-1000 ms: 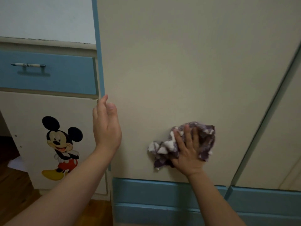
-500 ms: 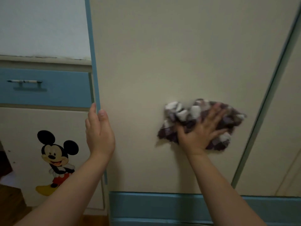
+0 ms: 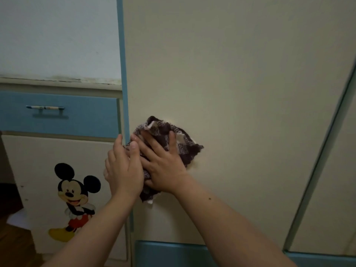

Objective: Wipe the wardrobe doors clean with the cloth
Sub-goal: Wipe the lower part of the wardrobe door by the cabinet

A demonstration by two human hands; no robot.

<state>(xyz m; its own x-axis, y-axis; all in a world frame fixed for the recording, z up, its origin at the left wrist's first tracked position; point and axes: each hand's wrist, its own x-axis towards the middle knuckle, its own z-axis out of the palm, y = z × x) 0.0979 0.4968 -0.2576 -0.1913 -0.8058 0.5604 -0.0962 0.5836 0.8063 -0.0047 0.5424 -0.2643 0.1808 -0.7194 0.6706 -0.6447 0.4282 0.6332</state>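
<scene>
In the head view, the cloth point(image 3: 183, 144) had slid left across the wardrobe door point(image 3: 231, 74) to its blue edge point(image 3: 123, 74). The right hand point(image 3: 163, 166) pressed it flat, fingers spread straight. The left hand point(image 3: 123, 170) rested straight-fingered at that edge, gripping nothing.

You filmed in dim, even light; straight lines bowed outward, and soft shadow lay just below the cloth point(image 3: 185, 146).
</scene>
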